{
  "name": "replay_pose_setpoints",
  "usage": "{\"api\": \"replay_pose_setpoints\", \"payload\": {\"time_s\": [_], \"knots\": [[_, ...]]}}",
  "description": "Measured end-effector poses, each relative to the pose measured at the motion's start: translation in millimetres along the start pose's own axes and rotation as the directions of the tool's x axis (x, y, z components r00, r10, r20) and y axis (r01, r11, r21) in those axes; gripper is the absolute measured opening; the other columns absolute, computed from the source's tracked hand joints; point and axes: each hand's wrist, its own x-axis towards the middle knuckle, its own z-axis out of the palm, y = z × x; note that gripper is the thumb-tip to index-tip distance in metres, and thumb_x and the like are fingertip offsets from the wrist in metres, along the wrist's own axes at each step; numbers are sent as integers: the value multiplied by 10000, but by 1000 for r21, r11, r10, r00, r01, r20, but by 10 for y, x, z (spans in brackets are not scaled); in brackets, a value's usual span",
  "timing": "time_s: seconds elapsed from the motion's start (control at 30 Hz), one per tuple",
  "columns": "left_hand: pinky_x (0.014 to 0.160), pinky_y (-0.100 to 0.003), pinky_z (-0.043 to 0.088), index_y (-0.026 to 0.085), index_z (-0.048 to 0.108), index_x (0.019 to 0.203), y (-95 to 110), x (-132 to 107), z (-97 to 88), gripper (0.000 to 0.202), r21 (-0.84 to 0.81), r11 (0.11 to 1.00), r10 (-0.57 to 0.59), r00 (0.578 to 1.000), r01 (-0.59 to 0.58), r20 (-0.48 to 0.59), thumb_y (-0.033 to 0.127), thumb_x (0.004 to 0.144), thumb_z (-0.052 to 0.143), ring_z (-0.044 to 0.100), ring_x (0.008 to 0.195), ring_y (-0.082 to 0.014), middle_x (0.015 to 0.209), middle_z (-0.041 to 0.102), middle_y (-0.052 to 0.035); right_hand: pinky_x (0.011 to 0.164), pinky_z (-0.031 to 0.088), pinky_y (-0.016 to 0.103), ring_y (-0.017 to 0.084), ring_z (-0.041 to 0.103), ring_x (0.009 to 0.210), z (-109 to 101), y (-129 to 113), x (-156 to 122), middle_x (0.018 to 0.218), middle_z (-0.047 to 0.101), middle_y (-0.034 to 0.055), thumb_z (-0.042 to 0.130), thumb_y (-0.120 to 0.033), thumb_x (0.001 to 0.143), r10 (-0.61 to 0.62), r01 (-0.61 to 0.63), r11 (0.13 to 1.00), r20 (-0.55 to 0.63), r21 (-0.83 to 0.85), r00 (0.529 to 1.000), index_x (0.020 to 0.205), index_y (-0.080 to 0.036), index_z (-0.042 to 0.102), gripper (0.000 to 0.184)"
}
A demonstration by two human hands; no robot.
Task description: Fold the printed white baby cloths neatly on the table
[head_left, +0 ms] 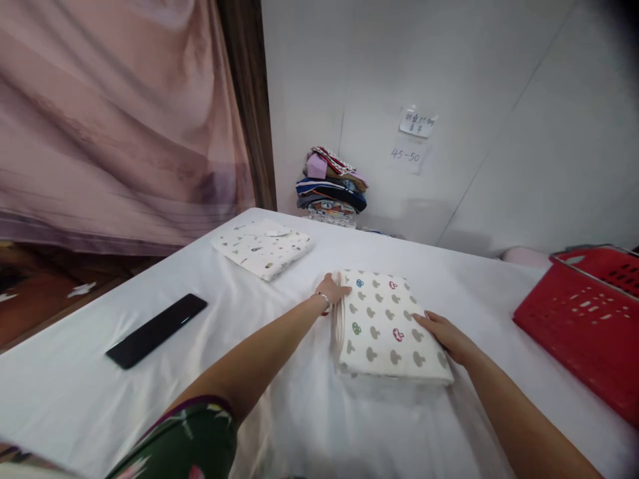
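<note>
The right edge cuts off the red basket (574, 326). The surface (279, 406) hides the clothes pile's (332, 189) foot. Writing on the upper note (418, 124) is blurred. The curtain (124, 120) runs past the left edge.

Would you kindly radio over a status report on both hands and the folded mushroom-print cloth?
Left hand at left edge of mushroom-print cloth, right hand on its right side. Cloth folded, lying on white tabletop. Red basket apart, to the right.

Two hands (332, 291) (450, 339), two folded cloths (384, 320) (259, 246), one black slab (156, 330), one red basket (574, 326), one fabric stack (332, 189) and two notes (418, 124) (407, 156) appear.
</note>
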Motion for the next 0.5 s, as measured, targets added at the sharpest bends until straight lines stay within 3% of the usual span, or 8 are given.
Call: {"api": "replay_pose_setpoints", "payload": {"time_s": [0.13, 0.27, 0.37, 0.5], "knots": [[591, -269, 489, 151, 186, 1350, -121, -203, 42, 920, -92, 995, 40, 997, -34, 67, 395, 618, 687, 579, 964, -256, 1219, 511, -163, 801, 510, 334, 235, 585, 998, -39, 24, -67, 1213, 545, 126, 638, -483, 698, 35, -37, 999, 49, 37, 998, 1252, -179, 434, 664], [518, -248, 489, 178, 271, 1287, -305, -450, 106, 829, -169, 984, 92, 982, -63, 167, 362, 603, 700, 595, 919, -242, 1169, 550, -134, 824, 501, 347, 224, 598, 973, -67, 156, -245, 1143, 598, 99, 614, -447, 736, 12, -32, 991, 147, 130, 989, 1253, -210, 437, 596], [566, -255, 506, 189, 287, 1272, -393, -592, 144, 799, -221, 972, 132, 969, -85, 210, 341, 604, 698, 597, 922, -233, 1161, 555, -119, 803, 513, 337, 219, 597, 966, -65, 242, -420, 1159, 588, 87, 623, -435, 732, 17, -48, 982, 173, 180, 985, 1258, -229, 431, 596], [725, -286, 503, 166, 272, 1288, -394, -658, 179, 842, -226, 970, 125, 979, -87, 160, 318, 586, 710, 575, 981, -236, 1175, 544, -123, 670, 560, 357, 229, 598, 940, 3, 265, -624, 1208, 551, 61, 628, -444, 722, 49, -75, 983, 153, 167, 987, 1277, -290, 391, 623]]}}
